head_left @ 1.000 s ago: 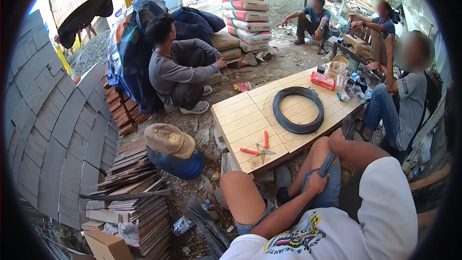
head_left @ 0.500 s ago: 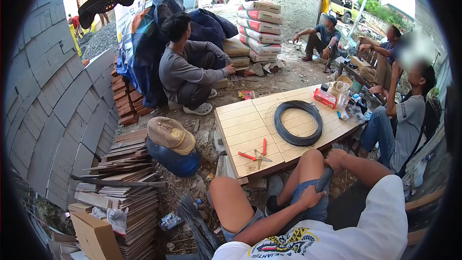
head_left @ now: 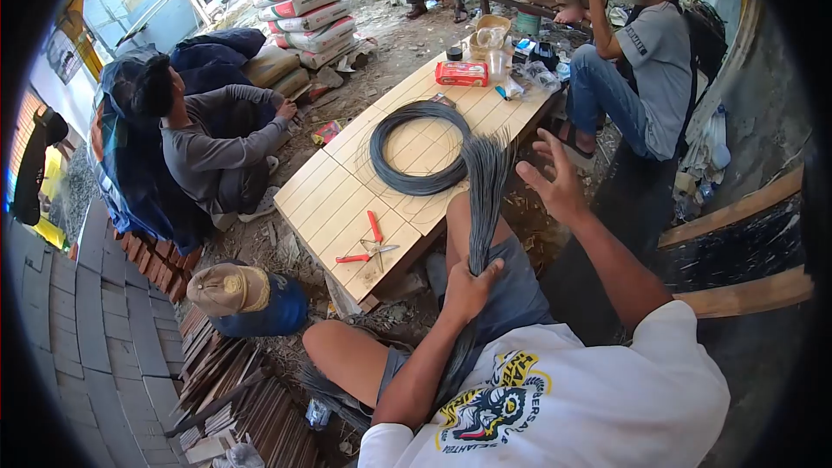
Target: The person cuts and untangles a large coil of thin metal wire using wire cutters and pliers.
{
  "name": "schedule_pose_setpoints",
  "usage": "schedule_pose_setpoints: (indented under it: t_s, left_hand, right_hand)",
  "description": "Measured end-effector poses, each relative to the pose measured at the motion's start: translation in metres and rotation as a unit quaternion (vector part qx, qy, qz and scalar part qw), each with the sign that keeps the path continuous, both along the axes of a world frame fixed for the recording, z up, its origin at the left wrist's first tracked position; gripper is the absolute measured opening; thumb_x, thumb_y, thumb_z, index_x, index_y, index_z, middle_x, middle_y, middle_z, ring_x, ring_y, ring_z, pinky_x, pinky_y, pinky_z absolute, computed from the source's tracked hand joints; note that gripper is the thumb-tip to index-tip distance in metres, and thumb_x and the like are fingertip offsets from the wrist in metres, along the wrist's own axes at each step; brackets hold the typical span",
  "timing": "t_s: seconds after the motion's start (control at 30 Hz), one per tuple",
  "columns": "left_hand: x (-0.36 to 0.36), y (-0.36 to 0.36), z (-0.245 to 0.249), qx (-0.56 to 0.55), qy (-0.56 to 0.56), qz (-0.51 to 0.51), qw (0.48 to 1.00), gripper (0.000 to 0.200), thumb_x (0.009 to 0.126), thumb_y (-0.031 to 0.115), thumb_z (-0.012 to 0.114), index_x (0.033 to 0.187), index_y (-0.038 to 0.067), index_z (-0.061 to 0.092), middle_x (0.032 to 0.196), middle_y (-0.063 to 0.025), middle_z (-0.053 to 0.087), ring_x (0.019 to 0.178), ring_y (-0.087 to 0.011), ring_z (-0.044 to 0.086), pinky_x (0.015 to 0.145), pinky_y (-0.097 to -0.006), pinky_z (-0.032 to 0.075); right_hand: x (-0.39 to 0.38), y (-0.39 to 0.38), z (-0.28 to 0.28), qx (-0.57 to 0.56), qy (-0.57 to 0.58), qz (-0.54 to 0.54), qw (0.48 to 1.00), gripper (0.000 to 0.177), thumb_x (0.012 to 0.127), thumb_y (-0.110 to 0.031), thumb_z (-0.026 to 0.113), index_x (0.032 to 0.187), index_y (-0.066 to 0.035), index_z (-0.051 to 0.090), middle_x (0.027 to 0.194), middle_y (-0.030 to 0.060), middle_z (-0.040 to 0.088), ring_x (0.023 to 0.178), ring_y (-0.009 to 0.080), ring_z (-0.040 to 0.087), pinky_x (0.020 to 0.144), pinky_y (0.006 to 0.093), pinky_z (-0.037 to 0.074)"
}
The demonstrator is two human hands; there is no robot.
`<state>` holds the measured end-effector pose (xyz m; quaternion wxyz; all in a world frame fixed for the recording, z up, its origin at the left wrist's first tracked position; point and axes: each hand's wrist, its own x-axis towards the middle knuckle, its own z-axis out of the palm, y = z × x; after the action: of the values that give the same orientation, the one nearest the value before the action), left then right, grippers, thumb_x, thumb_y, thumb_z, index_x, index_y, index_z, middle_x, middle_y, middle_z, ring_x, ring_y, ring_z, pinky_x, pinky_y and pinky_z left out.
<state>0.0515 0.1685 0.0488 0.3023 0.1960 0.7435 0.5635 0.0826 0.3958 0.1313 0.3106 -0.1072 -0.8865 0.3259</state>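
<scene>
My left hand (head_left: 470, 291) is wrapped round the middle of a bundle of dark cut wire (head_left: 488, 195) that stands almost upright over my lap. The wires fan out loosely at the top, and their lower end runs down beside my forearm. My right hand (head_left: 555, 180) is raised just right of the bundle's top, apart from it, fingers spread and holding nothing. Beyond the bundle, a coil of dark wire (head_left: 416, 183) lies on the low wooden table (head_left: 308, 195). Near the table's front corner rest red-handled snips (head_left: 373, 248), blades apart.
A red packet (head_left: 462, 74) and plastic cups stand at the table's far end. On the left are a blue container (head_left: 282, 308) topped by a cap (head_left: 227, 288), stacked thin boards (head_left: 251, 420) and bricks. People sit around the table; cement bags (head_left: 303, 4) are piled behind.
My right hand has let go of the bundle and opened beside it. The bundle has come upright in my left hand. My view has turned right and down.
</scene>
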Motion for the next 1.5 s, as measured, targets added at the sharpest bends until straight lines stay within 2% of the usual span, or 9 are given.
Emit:
schedule_pose_setpoints:
  t_s: [0.07, 0.23, 0.27, 0.4, 0.57, 0.83, 1.33, 1.43, 1.5]
  left_hand:
    - [-0.001, -0.001, 0.003, 0.000, 0.012, 0.019, 1.000, 0.033, 0.091, 0.029, 0.073, 0.079, 0.001, 0.060, 0.062, 0.0030, 0.049, 0.059, -0.0082, 0.041, 0.054, -0.0286, 0.038]
    - [0.009, 0.004, -0.004, 0.002, 0.024, 0.002, 1.000, 0.032, 0.091, 0.029, 0.073, 0.081, 0.001, 0.060, 0.062, 0.0036, 0.047, 0.059, -0.0079, 0.040, 0.054, -0.0284, 0.037]
    - [0.011, 0.005, -0.005, -0.031, 0.021, -0.011, 0.999, 0.035, 0.090, 0.032, 0.073, 0.091, -0.002, 0.063, 0.071, -0.0075, 0.058, 0.066, -0.0160, 0.052, 0.064, -0.0327, 0.044]
    - [0.004, 0.007, -0.017, -0.095, 0.040, -0.010, 0.995, 0.047, 0.086, 0.038, 0.074, 0.102, -0.006, 0.066, 0.082, -0.0233, 0.070, 0.077, -0.0329, 0.069, 0.077, -0.0401, 0.052]
    - [0.001, 0.008, -0.037, -0.105, 0.075, 0.035, 0.991, 0.041, 0.086, 0.035, 0.074, 0.095, -0.005, 0.065, 0.075, -0.0186, 0.066, 0.070, -0.0276, 0.062, 0.072, -0.0389, 0.050]
    - [-0.014, 0.004, -0.032, -0.137, 0.028, 0.019, 0.990, 0.054, 0.085, 0.040, 0.073, 0.110, -0.007, 0.063, 0.090, -0.0307, 0.069, 0.092, -0.0444, 0.069, 0.082, -0.0455, 0.052]
    - [-0.016, 0.012, -0.047, -0.065, -0.086, 0.008, 0.994, 0.048, 0.088, 0.035, 0.072, 0.110, -0.005, 0.061, 0.079, -0.0209, 0.068, 0.076, -0.0311, 0.067, 0.076, -0.0399, 0.051]
    - [-0.014, 0.016, -0.021, -0.008, -0.176, 0.013, 0.984, 0.032, 0.094, 0.030, 0.069, 0.078, 0.006, 0.054, 0.056, -0.0007, 0.050, 0.044, -0.0120, 0.046, 0.042, -0.0308, 0.036]
    - [-0.022, 0.010, -0.027, -0.070, -0.184, -0.034, 0.980, 0.048, 0.089, 0.037, 0.070, 0.110, -0.004, 0.060, 0.081, -0.0205, 0.069, 0.080, -0.0306, 0.069, 0.076, -0.0409, 0.051]
  right_hand:
    - [-0.004, -0.006, -0.045, -0.488, -0.138, -0.066, 0.860, 0.092, 0.085, -0.067, 0.065, 0.147, -0.005, 0.039, 0.143, 0.0168, 0.050, 0.133, 0.0291, 0.048, 0.109, 0.0465, 0.037]
    - [-0.051, -0.010, -0.077, -0.752, -0.087, 0.108, 0.644, 0.083, 0.082, -0.071, 0.065, 0.130, -0.004, 0.052, 0.120, 0.0193, 0.064, 0.106, 0.0294, 0.066, 0.088, 0.0460, 0.053]
    - [-0.066, -0.005, -0.077, -0.808, -0.033, 0.140, 0.571, 0.078, 0.082, -0.071, 0.065, 0.123, -0.005, 0.057, 0.110, 0.0199, 0.068, 0.093, 0.0298, 0.070, 0.079, 0.0447, 0.058]
    - [-0.109, 0.020, -0.069, -0.774, -0.087, 0.134, 0.612, 0.069, 0.081, -0.063, 0.071, 0.103, 0.001, 0.061, 0.082, 0.0156, 0.070, 0.069, 0.0285, 0.071, 0.062, 0.0436, 0.059]
    - [-0.137, 0.016, -0.071, -0.802, -0.151, 0.055, 0.575, 0.045, 0.085, -0.047, 0.076, 0.083, -0.005, 0.058, 0.066, 0.0043, 0.061, 0.053, 0.0178, 0.061, 0.055, 0.0388, 0.055]
    - [-0.175, 0.002, -0.119, -0.687, -0.188, 0.003, 0.702, 0.022, 0.088, -0.014, 0.070, 0.074, -0.008, 0.055, 0.057, -0.0024, 0.046, 0.044, 0.0100, 0.044, 0.044, 0.0336, 0.046]
    - [-0.177, -0.017, -0.127, -0.610, -0.031, -0.134, 0.781, 0.019, 0.079, -0.005, 0.066, 0.065, -0.003, 0.054, 0.054, 0.0054, 0.050, 0.037, 0.0178, 0.046, 0.036, 0.0353, 0.039]
    - [-0.177, -0.016, -0.132, -0.595, 0.006, -0.129, 0.793, 0.020, 0.079, -0.006, 0.067, 0.064, -0.003, 0.055, 0.054, 0.0052, 0.052, 0.036, 0.0178, 0.047, 0.035, 0.0349, 0.039]
    - [-0.173, -0.019, -0.125, -0.586, 0.036, -0.135, 0.798, 0.020, 0.080, -0.007, 0.067, 0.064, -0.004, 0.055, 0.054, 0.0057, 0.052, 0.036, 0.0184, 0.047, 0.036, 0.0351, 0.040]
